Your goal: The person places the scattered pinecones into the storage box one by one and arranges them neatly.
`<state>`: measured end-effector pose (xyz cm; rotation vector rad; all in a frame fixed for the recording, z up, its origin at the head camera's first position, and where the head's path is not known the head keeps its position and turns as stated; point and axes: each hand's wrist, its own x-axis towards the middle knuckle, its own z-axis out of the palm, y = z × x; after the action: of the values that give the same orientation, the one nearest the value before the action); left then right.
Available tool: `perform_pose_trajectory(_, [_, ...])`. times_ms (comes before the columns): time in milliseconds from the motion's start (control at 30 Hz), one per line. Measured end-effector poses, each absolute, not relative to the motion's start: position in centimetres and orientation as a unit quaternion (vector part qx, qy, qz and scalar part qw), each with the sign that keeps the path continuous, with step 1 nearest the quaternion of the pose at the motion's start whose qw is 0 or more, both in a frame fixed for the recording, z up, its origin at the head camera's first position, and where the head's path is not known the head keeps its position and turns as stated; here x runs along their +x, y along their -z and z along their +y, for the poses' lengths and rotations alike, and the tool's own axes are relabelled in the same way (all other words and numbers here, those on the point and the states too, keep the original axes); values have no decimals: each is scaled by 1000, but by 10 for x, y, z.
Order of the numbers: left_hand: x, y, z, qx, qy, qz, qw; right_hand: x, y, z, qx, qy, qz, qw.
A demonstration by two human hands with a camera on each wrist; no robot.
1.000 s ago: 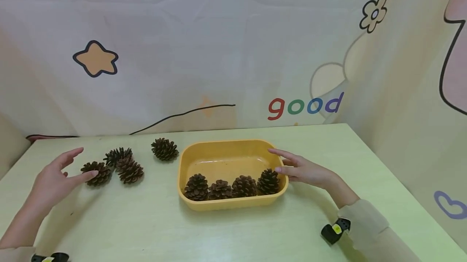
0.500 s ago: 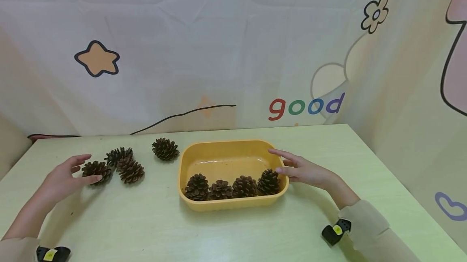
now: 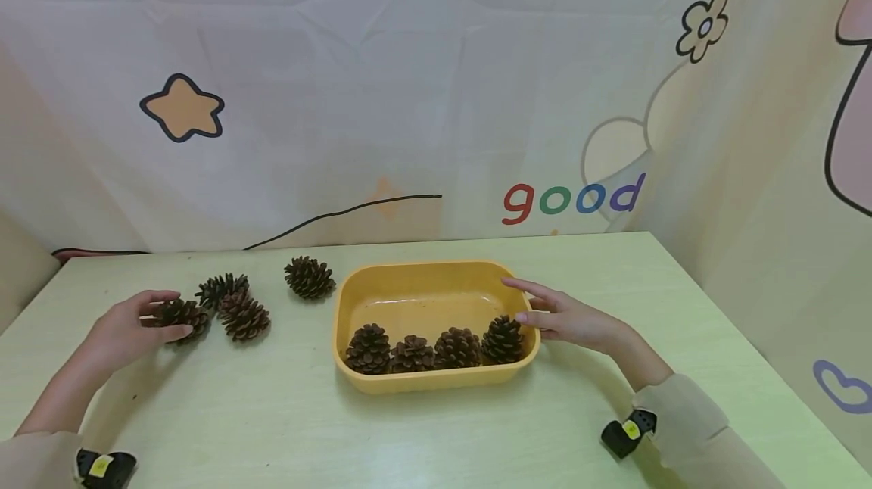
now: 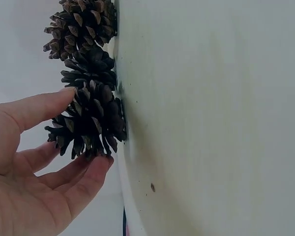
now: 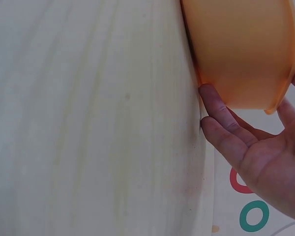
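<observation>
On the left of the table my left hand [image 3: 126, 330] pinches a brown pine cone [image 3: 181, 316] between thumb and fingers. The left wrist view shows the thumb on one side of this cone [image 4: 91, 123] and fingertips on the other; the cone still sits on the table. Two more pine cones [image 3: 243, 316] lie right beside it. At the centre stands a yellow plastic basin [image 3: 422, 381] with several pine cones [image 3: 457, 347] along its near side. My right hand [image 3: 572, 316] holds the basin's right rim, its fingers against the outer wall [image 5: 241, 54].
Another pine cone [image 3: 309, 278] lies alone behind and left of the basin. The pale green table [image 3: 286, 428] ends at the back against a printed cloth [image 3: 381, 95]. Black wrist cameras are strapped at both sleeves.
My left hand has moved slightly right and its fingers have closed in on the leftmost pine cone. The right hand and basin have kept their place.
</observation>
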<state>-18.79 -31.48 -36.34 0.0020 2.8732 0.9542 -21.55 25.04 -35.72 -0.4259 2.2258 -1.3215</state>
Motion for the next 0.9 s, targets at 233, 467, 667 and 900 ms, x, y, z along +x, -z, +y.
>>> perform_pose_trajectory(233, [-187, 363, -316, 6, -304, 951, 48, -215, 357, 250, -156, 486, 821, 255])
perform_pose_trajectory(467, [-188, 364, -318, 5, -304, 952, 41, -215, 357, 250, -158, 490, 818, 256])
perform_pose_trajectory(667, [-183, 360, -317, 1, -296, 955, 27, -216, 357, 251, -162, 493, 815, 258])
perform_pose_trajectory(900, [-187, 372, -328, -14, -289, 957, -12, -216, 357, 251, -163, 493, 814, 260])
